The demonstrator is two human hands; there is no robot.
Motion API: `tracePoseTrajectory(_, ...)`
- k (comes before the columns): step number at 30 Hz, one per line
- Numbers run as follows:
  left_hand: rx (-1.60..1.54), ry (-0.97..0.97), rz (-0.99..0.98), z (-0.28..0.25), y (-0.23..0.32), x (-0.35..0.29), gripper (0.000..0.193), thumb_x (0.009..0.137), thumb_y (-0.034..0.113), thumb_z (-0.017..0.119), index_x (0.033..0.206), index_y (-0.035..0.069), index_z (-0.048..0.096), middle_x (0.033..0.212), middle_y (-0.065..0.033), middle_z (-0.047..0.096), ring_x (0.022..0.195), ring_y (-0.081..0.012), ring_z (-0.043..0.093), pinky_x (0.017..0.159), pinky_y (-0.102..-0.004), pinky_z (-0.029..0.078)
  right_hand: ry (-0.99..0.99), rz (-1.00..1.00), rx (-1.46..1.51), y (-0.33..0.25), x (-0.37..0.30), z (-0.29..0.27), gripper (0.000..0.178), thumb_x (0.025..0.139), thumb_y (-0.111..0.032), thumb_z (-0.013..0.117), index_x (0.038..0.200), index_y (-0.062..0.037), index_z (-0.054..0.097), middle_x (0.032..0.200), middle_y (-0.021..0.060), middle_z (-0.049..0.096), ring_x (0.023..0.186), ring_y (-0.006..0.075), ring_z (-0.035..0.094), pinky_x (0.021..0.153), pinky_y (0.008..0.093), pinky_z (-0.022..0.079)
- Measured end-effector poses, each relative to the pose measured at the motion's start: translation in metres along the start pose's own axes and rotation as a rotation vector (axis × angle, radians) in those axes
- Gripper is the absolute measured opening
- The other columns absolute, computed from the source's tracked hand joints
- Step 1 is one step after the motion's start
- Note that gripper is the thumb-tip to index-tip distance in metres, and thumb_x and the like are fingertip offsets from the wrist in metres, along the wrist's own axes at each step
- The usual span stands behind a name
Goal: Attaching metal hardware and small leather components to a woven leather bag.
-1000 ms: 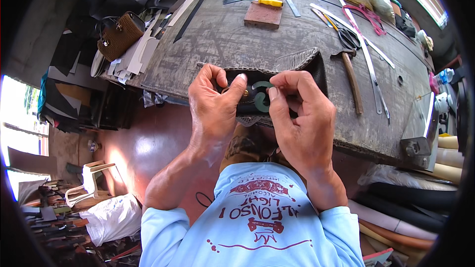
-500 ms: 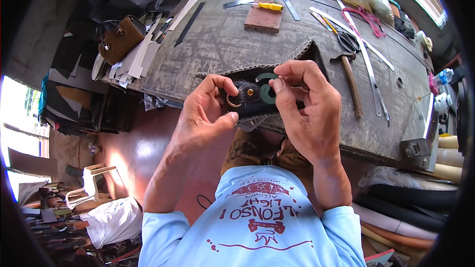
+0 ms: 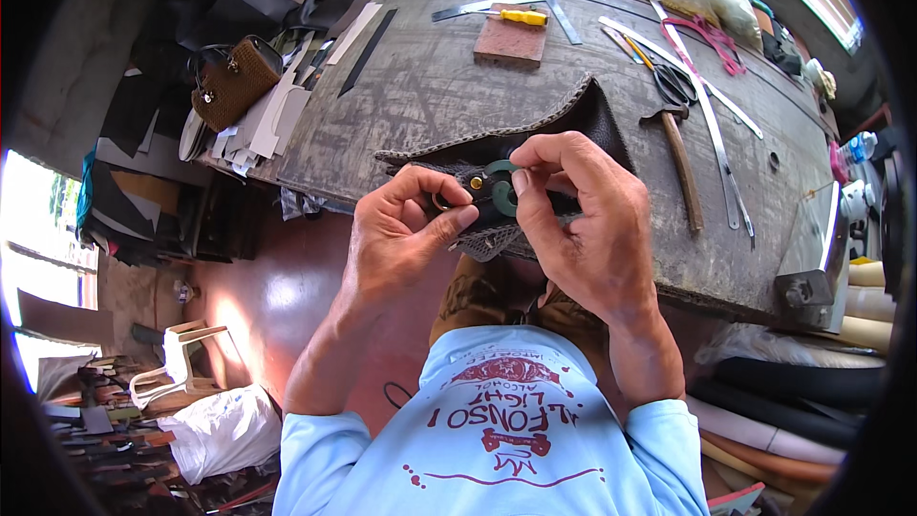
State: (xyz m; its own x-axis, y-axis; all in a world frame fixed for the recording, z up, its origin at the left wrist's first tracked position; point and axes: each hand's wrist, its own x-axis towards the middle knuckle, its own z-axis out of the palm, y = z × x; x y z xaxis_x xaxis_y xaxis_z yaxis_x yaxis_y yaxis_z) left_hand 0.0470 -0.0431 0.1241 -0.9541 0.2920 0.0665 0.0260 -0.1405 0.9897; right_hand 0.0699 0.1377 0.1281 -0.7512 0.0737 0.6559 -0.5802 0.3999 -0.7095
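Note:
A black leather bag piece [image 3: 573, 129] with pale stitching along its edge rests on the near side of the workbench, under both hands. My left hand [image 3: 406, 229] is closed, thumb and forefinger pinching at a gold-coloured ring [image 3: 440, 202] by a black leather tab. The tab has a round gold stud [image 3: 476, 182]. My right hand [image 3: 587, 220] pinches a flat, curved green piece [image 3: 503, 199] close beside the stud. Part of the green piece is hidden behind its thumb and fingers.
On the workbench [image 3: 411, 86] lie a hammer [image 3: 682, 167], scissors [image 3: 672, 86], metal rulers and a yellow-handled tool [image 3: 523, 16] on a reddish block [image 3: 509, 43]. A brown handbag [image 3: 234, 86] stands at left among pale strips. Rolled material [image 3: 783, 401] lies at lower right.
My left thumb and forefinger have closed together at the ring. My right hand has shifted slightly left and down with the green piece. More of the bag piece's inside shows.

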Motion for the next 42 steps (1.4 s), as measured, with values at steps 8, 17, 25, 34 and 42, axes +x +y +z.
tracePoseTrajectory(8, 0.229, -0.142, -0.05, -0.037, -0.007, 0.008, 0.017, 0.082, 0.002, 0.079, 0.094, 0.001, 0.066, 0.085, 0.0006, 0.063, 0.07, -0.0008, 0.052, 0.067, -0.0166, 0.043, -0.063, -0.032, -0.062, -0.005, 0.001, 0.0, 0.018, 0.079, 0.007, 0.067, 0.095, -0.0002, 0.063, 0.082, 0.0112, 0.064, 0.072, 0.0238, 0.066, 0.067, 0.0335, 0.052)
tracePoseTrajectory(17, 0.079, -0.098, -0.061, -0.034, -0.007, 0.009, 0.017, 0.082, 0.005, 0.081, 0.091, 0.002, 0.067, 0.079, 0.0026, 0.065, 0.068, -0.0005, 0.052, 0.067, -0.0164, 0.041, -0.133, -0.017, -0.141, -0.004, -0.001, 0.005, 0.017, 0.077, 0.006, 0.069, 0.091, -0.0006, 0.062, 0.085, 0.0112, 0.065, 0.079, 0.0285, 0.064, 0.07, 0.0368, 0.052)
tracePoseTrajectory(25, 0.079, -0.058, -0.033, -0.031, -0.009, 0.007, 0.018, 0.082, 0.007, 0.081, 0.092, 0.002, 0.067, 0.08, 0.0024, 0.066, 0.069, -0.0005, 0.053, 0.068, -0.0156, 0.041, -0.136, -0.036, -0.167, -0.004, -0.003, 0.007, 0.016, 0.078, 0.004, 0.07, 0.091, -0.001, 0.062, 0.085, 0.0106, 0.065, 0.079, 0.0289, 0.064, 0.068, 0.0376, 0.052)
tracePoseTrajectory(34, 0.049, -0.066, -0.04, -0.03, -0.009, 0.006, 0.017, 0.083, 0.007, 0.081, 0.093, 0.002, 0.068, 0.082, 0.0023, 0.066, 0.07, -0.0009, 0.054, 0.069, -0.0157, 0.042, -0.13, -0.032, -0.2, -0.005, -0.003, 0.009, 0.015, 0.079, 0.002, 0.07, 0.092, -0.001, 0.063, 0.083, 0.01, 0.064, 0.078, 0.0278, 0.063, 0.065, 0.0372, 0.052)
tracePoseTrajectory(42, 0.046, -0.08, -0.019, -0.034, -0.01, 0.007, 0.019, 0.082, 0.009, 0.082, 0.091, 0.002, 0.067, 0.081, 0.0029, 0.065, 0.072, -0.0014, 0.053, 0.07, -0.0165, 0.041, -0.103, -0.015, -0.177, -0.005, -0.001, 0.011, 0.016, 0.08, 0.004, 0.07, 0.093, -0.0001, 0.063, 0.085, 0.0108, 0.064, 0.078, 0.0286, 0.064, 0.066, 0.0368, 0.052)
